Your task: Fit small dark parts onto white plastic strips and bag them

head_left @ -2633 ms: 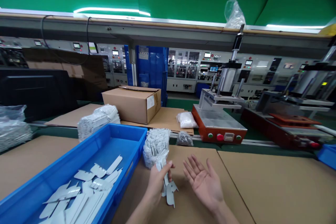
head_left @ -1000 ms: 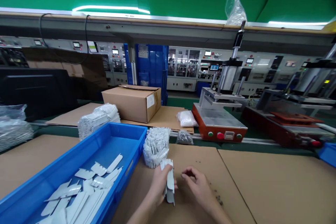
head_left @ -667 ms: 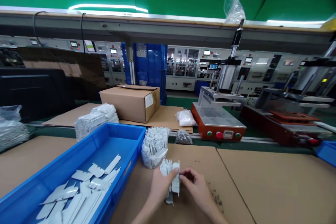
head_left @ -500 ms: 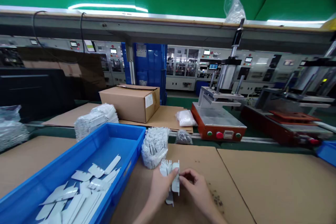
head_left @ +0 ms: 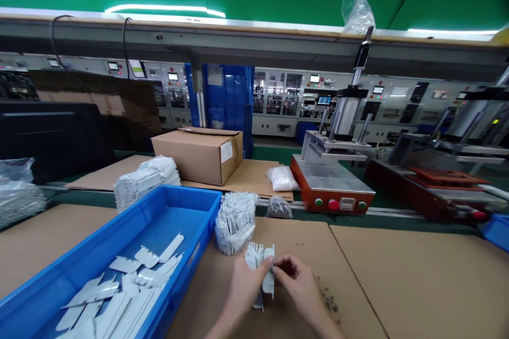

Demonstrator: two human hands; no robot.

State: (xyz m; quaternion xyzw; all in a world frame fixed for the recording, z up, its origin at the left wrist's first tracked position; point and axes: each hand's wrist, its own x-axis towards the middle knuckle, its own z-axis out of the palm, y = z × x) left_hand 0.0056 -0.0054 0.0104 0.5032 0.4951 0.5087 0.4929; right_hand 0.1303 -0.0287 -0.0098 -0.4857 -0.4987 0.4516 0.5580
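Note:
My left hand (head_left: 247, 286) is closed around several white plastic pieces (head_left: 269, 275) with thin prongs along their tops, the thumb pressing on the front one. At the right edge of that front piece, my right hand (head_left: 296, 283) is pinched; whatever lies between its fingertips is too small or hidden to make out. Small dark parts (head_left: 329, 301) are scattered on the cardboard (head_left: 294, 233) to the right of my right hand. Just beyond my left hand stands a clear bag of similar white pronged pieces (head_left: 235, 222).
On the left, a long blue bin (head_left: 201, 246) holds loose white plastic pieces. A small bag of dark parts (head_left: 279, 206) and a white bag (head_left: 282, 178) lie at the back. Behind stand a cardboard box (head_left: 199, 156) and an orange-based press (head_left: 334, 185), with another press (head_left: 433, 190) further right.
Both hands stay together at the white pieces, with only a very slight shift to the right in the picture. The grip looks the same, and the whole view has moved a little.

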